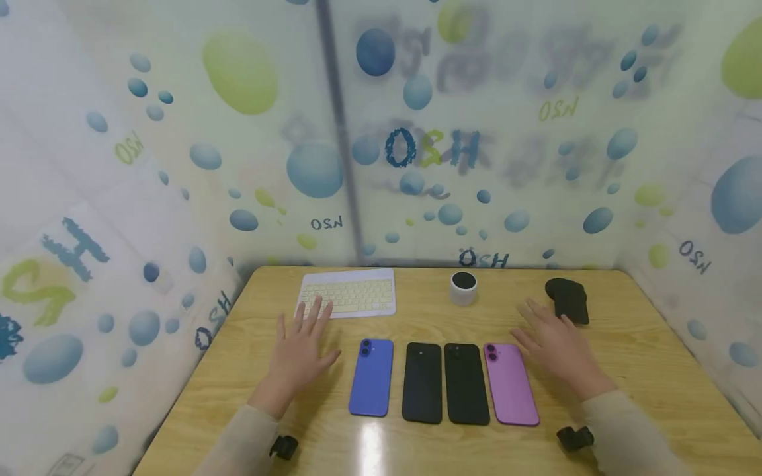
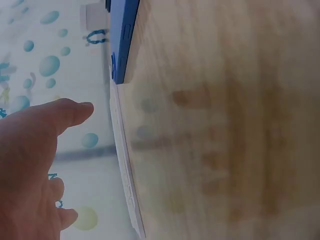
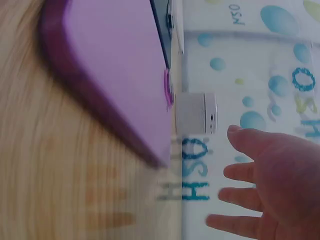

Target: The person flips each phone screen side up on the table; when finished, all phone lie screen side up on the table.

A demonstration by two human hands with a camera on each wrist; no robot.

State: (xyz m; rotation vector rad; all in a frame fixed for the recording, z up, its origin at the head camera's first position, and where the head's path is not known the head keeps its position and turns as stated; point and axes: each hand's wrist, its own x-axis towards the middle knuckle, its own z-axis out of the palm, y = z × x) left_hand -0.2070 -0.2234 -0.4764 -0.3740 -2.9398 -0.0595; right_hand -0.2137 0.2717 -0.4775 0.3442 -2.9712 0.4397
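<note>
Four phones would be too exact to count, so several lie in a row, backs up: a blue phone (image 1: 371, 378), a black phone (image 1: 422, 383), a second black phone (image 1: 467, 385) and a purple phone (image 1: 512, 385). With fingers spread, my left hand (image 1: 300, 350) hovers left of the blue phone, its fingertips overlapping the keyboard's near edge in the head view. My right hand (image 1: 557, 347) is held above the table right of the purple phone, fingers extended and holding nothing. In the right wrist view the purple phone (image 3: 117, 65) looms close, apart from the right hand (image 3: 280, 185).
A white keyboard (image 1: 348, 294) lies at the back left of the wooden table (image 1: 238, 423). Behind the phones stands a small white cylinder with a dark top (image 1: 463, 289). A black object (image 1: 570, 301) of unclear kind sits at the back right. Patterned curtains (image 1: 411, 198) enclose the table.
</note>
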